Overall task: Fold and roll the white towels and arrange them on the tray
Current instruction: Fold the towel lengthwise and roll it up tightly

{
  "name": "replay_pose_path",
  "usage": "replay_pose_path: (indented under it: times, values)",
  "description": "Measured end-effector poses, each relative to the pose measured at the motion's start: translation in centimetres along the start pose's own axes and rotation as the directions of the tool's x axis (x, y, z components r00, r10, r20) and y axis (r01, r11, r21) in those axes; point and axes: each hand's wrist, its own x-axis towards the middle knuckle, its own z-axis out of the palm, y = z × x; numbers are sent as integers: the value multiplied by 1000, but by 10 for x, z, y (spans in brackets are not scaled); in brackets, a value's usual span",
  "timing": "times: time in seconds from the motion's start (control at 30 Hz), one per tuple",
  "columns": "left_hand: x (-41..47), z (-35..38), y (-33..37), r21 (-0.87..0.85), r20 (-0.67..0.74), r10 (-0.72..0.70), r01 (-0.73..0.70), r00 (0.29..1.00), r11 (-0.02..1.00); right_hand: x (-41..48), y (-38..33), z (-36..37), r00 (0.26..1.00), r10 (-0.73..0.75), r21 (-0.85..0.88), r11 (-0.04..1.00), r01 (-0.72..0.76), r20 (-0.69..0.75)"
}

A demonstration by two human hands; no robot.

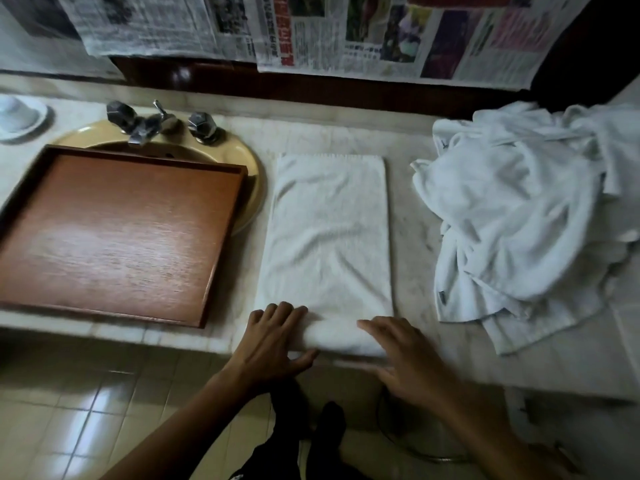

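Left hand (273, 337), right hand (405, 358) flat, fingers spread, pressing rolled near edge of folded towel (329, 230); wooden tray (114, 233) left.

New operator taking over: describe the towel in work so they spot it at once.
On the counter, look between the tray at left and the crumpled pile at right. The towel there is the only flat, folded one, with the left hand and right hand on its near end.

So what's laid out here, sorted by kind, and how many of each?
Folded white towel: 1
Heap of loose white towels: 1, towels inside uncountable
Wooden tray: 1
White cup: 1
Tap: 1
Total: 5
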Motion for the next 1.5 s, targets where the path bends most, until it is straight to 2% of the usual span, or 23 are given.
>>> replay_pose_path:
  times: [0.2,0.33,0.43,0.5,0.6,0.73,0.9,1.0,1.07,1.17,1.23,1.3,1.33,1.37,1.43,1.5]
  values:
    - [-19,-10,-35,52,38,83,-85,996,995,-1,9,5,1000,-17,-62,998,16,-16]
    - [-36,-9,-53,55,-23,109,-107,994,993,-8,6,1,1000,-14,-46,999,13,-24]
    - [-44,-8,-54,43,-63,122,-119,991,992,-9,8,-3,1000,-4,-43,999,5,27]
    - [-49,-9,-50,14,-62,81,-80,995,997,-10,5,-11,998,21,-43,999,-19,62]
    - [-50,-11,-48,-100,-19,-36,34,999,994,-11,1,-20,985,135,-17,991,-134,107]
    - [-45,-10,-51,-299,9,-128,125,992,946,-8,8,-20,974,164,115,976,-183,158]
    - [-35,-18,-47,-442,84,-247,258,965,859,4,18,-22,984,164,120,978,-171,64]
    - [-27,-20,-42,-466,109,-344,353,933,811,8,16,-19,973,223,111,967,-228,51]
    - [-23,-22,-40,-529,104,-399,390,911,754,7,14,-16,971,240,119,964,-237,-11]
    - [-18,-25,-39,-539,110,-428,416,897,733,2,2,-9,957,168,6,985,-172,-237]
    - [-16,-27,-38,-533,117,-437,428,892,730,-3,-12,2,927,48,-117,988,-98,-371]
    - [-14,-29,-36,-534,131,-452,447,882,718,-6,-24,17,928,-32,-224,973,-56,-371]
    - [-13,-30,-33,-523,133,-466,462,875,716,-8,-28,26,941,-21,-250,966,-68,-338]
    - [-13,-29,-29,-497,103,-474,458,875,737,-9,-29,32,954,11,-261,961,-94,-301]
    - [-14,-24,-16,-323,-108,-444,391,889,862,-10,-27,40,965,50,-282,951,-125,-258]
    - [-18,-13,1,-74,-315,-285,276,905,958,-8,-26,39,968,47,-298,947,-122,-248]
